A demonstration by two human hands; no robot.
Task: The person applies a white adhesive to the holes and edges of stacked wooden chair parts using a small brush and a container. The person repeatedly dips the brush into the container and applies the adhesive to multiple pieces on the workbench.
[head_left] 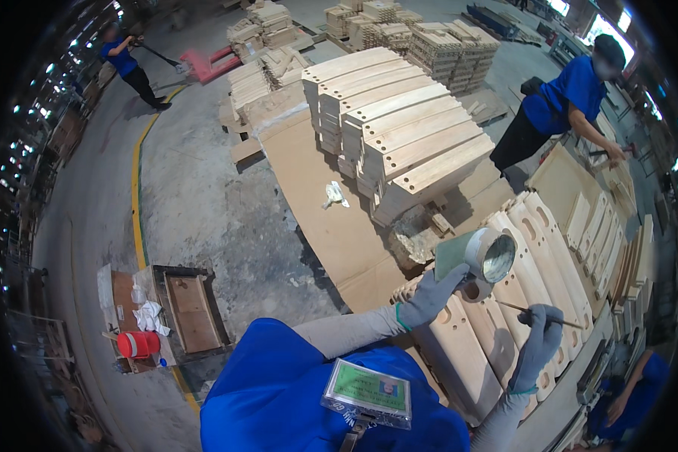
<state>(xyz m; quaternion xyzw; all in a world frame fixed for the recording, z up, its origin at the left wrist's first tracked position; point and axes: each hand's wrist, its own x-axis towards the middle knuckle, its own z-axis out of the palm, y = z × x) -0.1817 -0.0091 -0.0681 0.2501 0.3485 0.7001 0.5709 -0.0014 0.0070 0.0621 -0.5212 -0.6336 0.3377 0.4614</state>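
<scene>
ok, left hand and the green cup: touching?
Touching. The head view shows the gloved left hand gripping the green cup, fingers against its side.

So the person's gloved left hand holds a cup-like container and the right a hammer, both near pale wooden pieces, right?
Not quite: the head view shows a thin stick in the right hand, not a hammer. The gloved left hand does hold a cup-like container, and both hands are near pale wooden pieces.
</scene>
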